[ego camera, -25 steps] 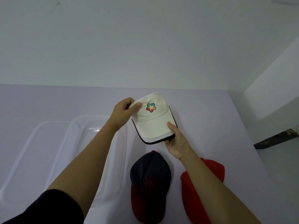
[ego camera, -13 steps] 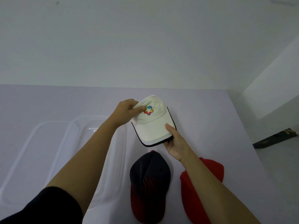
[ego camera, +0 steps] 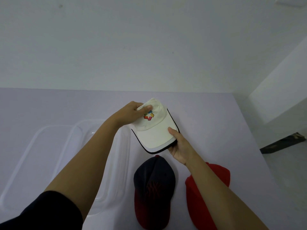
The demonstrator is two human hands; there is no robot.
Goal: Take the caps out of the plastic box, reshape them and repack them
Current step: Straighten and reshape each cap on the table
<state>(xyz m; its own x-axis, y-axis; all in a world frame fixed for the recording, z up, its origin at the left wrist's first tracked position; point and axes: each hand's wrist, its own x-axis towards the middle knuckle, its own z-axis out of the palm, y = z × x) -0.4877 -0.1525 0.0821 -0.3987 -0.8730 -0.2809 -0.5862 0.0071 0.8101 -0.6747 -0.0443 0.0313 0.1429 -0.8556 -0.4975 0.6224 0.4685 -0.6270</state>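
The white cap [ego camera: 154, 131] is held clear of the worktop [ego camera: 216, 117] between both sets of fingers, brim towards the wearer. The left hand [ego camera: 131, 113] grasps the crown: its thumb lies across the front panel just above the coloured logo [ego camera: 149, 115], and the other fingers curl behind the fabric and bunch it. The right hand [ego camera: 181, 147] grasps the brim at its near right corner, thumb on top and the other fingers tucked beneath. Judgement: this is the reshaping step, with the stiff brim pinned as an anchor so the left fingers can work the soft crown against it. Nearer the wearer than the right fingers, a navy cap [ego camera: 154, 183] with a red brim lies on the worktop, and a red cap [ego camera: 221, 175] lies just beside it. Both are out of the box; whether they are already reshaped or awaiting treatment cannot be told. The plastic box [ego camera: 124, 163] stands below and to the left of the left fingers, partly under the forearm, which would keep the return short; no cap is seen in it. A second clear shape [ego camera: 33, 146] further left may be the lid, but this is unconfirmed. Not verifiable:
- the left fingers behind the crown
- the right fingers under the brim
- the white cap's back and strap
- the red cap's front, covered by the right forearm
- the red cap's near end, cut off by the frame
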